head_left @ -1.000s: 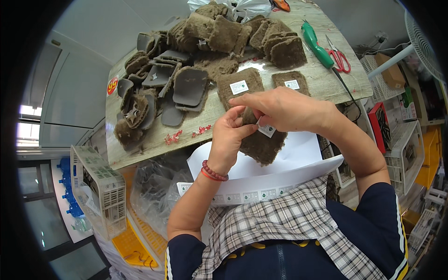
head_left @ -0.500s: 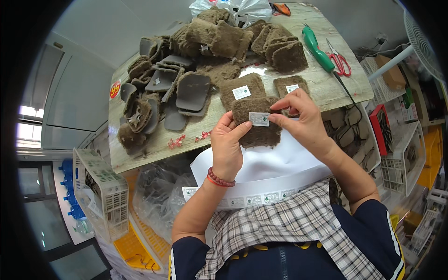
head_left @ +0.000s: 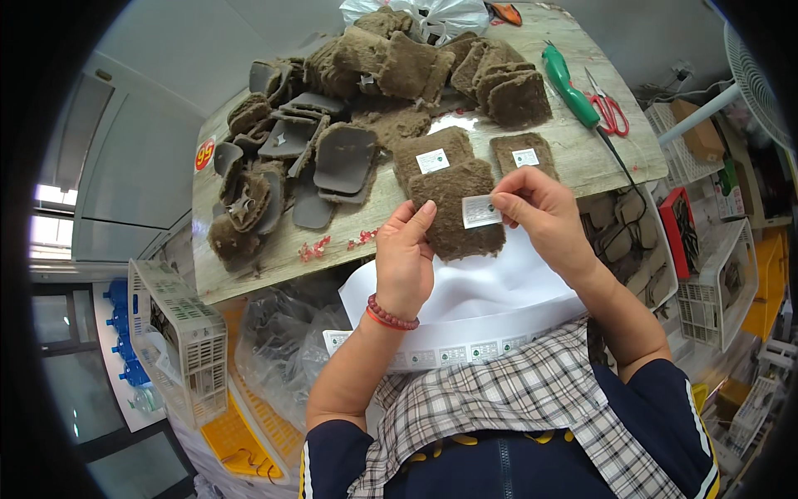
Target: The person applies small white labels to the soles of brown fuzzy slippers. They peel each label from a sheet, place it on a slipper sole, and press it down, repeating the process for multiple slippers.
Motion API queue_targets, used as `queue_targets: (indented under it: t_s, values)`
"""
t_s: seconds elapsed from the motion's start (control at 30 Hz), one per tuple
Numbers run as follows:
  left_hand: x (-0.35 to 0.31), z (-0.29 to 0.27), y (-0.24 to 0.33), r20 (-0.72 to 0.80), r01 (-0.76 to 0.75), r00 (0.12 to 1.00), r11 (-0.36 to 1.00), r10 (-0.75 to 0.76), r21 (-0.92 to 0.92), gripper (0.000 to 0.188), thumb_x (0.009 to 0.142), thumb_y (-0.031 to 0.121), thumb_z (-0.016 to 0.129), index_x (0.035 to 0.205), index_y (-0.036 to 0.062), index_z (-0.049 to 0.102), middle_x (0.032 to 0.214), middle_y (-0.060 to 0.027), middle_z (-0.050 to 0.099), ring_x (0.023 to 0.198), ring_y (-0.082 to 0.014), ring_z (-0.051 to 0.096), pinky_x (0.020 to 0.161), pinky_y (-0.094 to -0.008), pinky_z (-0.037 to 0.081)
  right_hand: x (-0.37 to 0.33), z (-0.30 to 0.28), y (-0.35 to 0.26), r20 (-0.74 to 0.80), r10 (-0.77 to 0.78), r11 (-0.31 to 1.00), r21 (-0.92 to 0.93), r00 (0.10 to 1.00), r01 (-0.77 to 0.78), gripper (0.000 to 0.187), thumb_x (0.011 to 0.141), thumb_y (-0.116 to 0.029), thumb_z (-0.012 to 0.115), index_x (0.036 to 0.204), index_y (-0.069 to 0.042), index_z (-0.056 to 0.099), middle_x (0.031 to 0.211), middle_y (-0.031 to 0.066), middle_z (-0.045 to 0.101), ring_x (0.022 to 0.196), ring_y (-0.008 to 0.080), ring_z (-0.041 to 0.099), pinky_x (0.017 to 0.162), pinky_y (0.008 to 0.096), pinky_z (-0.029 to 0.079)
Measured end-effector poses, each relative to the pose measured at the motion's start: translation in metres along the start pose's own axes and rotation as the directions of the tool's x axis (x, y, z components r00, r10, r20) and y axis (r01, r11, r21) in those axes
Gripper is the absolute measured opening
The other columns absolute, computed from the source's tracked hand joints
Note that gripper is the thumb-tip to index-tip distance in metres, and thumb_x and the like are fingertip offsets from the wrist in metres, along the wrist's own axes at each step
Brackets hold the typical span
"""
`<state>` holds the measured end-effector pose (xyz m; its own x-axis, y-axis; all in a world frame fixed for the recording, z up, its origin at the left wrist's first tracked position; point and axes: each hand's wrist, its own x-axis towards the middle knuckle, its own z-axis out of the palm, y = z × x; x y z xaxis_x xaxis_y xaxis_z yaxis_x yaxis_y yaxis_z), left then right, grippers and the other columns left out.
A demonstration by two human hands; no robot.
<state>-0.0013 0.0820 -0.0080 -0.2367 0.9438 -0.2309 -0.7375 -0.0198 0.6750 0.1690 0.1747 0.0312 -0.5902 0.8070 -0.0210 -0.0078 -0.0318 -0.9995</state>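
Note:
My left hand [head_left: 405, 262] grips the left edge of a fuzzy brown pad [head_left: 453, 191], thumb on its top face and fingers partly hidden. Between the thumb and fingers of my right hand [head_left: 544, 223] is a small white label [head_left: 478, 213]. It lies over the pad's right side, slightly tilted; I cannot tell whether it touches the pad. Beyond my hands, two brown pads lie on the table, each bearing a white label [head_left: 432, 160]. A white sheet [head_left: 478, 291] spreads across my lap, with a strip of labels [head_left: 424, 358] along its near edge.
Piled brown pads [head_left: 357, 62] and grey-backed pieces [head_left: 342, 162] cover the table's left and back. A green corded tool [head_left: 569, 87] and red-handled scissors [head_left: 611, 115] lie at right. Crates [head_left: 187, 349] stand on both sides; a fan [head_left: 752, 75] is at far right.
The label has shifted right across the pad, pinched in my right hand. My left thumb has come off the label and sits higher, near the pad's left edge.

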Motion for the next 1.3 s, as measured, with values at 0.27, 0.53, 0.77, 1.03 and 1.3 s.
queue_targets:
  t_s: [0.27,0.53,0.77,1.03,1.3]
  values:
    - [-0.001,0.01,-0.001,-0.035,0.034,0.999,0.999,-0.035,-0.011,0.021,0.099,0.017,0.051,0.111,-0.0003,0.056,0.106,-0.0102,0.066,0.092,-0.0156,0.066,0.082,-0.029,0.055,0.012,0.003,0.006,0.01,0.007,0.963,-0.271,1.0,-0.004,0.012,0.088,-0.011,0.066,0.088,0.001,0.064,0.072,-0.0001,0.059,0.067,0.0052,0.052,0.059,0.0229,0.043]
    - [-0.001,0.012,-0.002,-0.043,0.044,0.998,0.998,-0.045,-0.034,0.02,0.099,0.018,0.05,0.11,0.0011,0.055,0.105,-0.0096,0.066,0.091,-0.015,0.066,0.082,-0.029,0.055,0.013,0.006,0.009,-0.024,0.004,0.962,-0.273,1.0,-0.01,0.014,0.087,-0.013,0.068,0.087,0.001,0.065,0.073,0.0016,0.062,0.067,0.0064,0.054,0.059,0.0237,0.045]
    - [-0.002,0.014,0.0,-0.021,0.057,0.998,0.997,-0.059,-0.052,0.019,0.096,0.014,0.056,0.11,0.001,0.055,0.106,-0.0101,0.066,0.092,-0.016,0.066,0.083,-0.0297,0.055,0.012,0.008,0.009,-0.038,-0.011,0.953,-0.304,0.999,-0.001,0.014,0.086,-0.013,0.069,0.087,0.001,0.065,0.072,0.0032,0.062,0.066,0.0072,0.055,0.058,0.0244,0.046]
    - [0.0,0.016,0.0,-0.033,0.048,0.998,0.999,-0.048,-0.021,0.026,0.089,0.005,0.063,0.113,0.0,0.055,0.107,-0.0091,0.066,0.097,-0.0155,0.064,0.087,-0.0316,0.053,0.011,0.01,0.006,-0.043,-0.04,0.947,-0.322,0.998,0.024,0.013,0.085,-0.011,0.068,0.087,0.001,0.065,0.07,0.0038,0.062,0.064,0.0071,0.054,0.057,0.0249,0.045]
    - [0.003,0.013,-0.004,-0.048,0.066,0.997,0.997,-0.068,-0.038,0.025,0.09,0.006,0.062,0.114,0.0002,0.056,0.109,-0.0092,0.066,0.097,-0.0171,0.064,0.089,-0.0319,0.052,0.01,0.011,0.002,-0.038,-0.03,0.937,-0.35,0.999,0.015,0.013,0.085,-0.011,0.068,0.087,0.001,0.065,0.07,0.0055,0.063,0.064,0.0078,0.056,0.057,0.0256,0.046]
